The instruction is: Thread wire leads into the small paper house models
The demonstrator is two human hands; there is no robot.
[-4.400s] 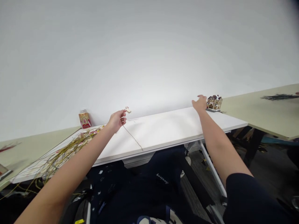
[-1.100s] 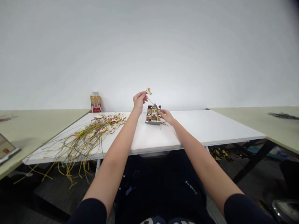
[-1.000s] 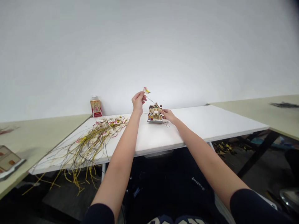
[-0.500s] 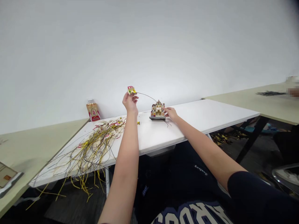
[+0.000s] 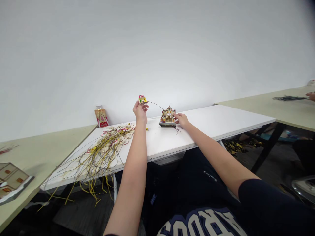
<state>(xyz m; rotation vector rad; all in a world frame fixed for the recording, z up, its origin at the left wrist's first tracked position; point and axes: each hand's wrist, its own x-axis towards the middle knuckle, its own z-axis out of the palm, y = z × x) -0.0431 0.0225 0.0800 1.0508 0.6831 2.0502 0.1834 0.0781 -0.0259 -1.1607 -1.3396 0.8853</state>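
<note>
In my left hand, raised above the white table, is a tiny market stall with a red-and-white striped awning. A thin dark wire arcs from it to a miniature house with a peaked front and a grey base. My right hand grips that house by its right side; its base looks slightly tilted. Several loose wire ends stick out beneath it. Left of my forearm, a heap of yellow and dark wires with more striped pieces among them spreads over the table.
A red-and-gold package stands against the wall at the back left. Another model house sits on the left table. On the right table, another person's hand touches dark wires. Wire ends hang over the front edge.
My left hand has lowered the stall slightly, and it appears a little farther right. The house is still in my right hand. The view has turned a little, showing more of the left model house.
</note>
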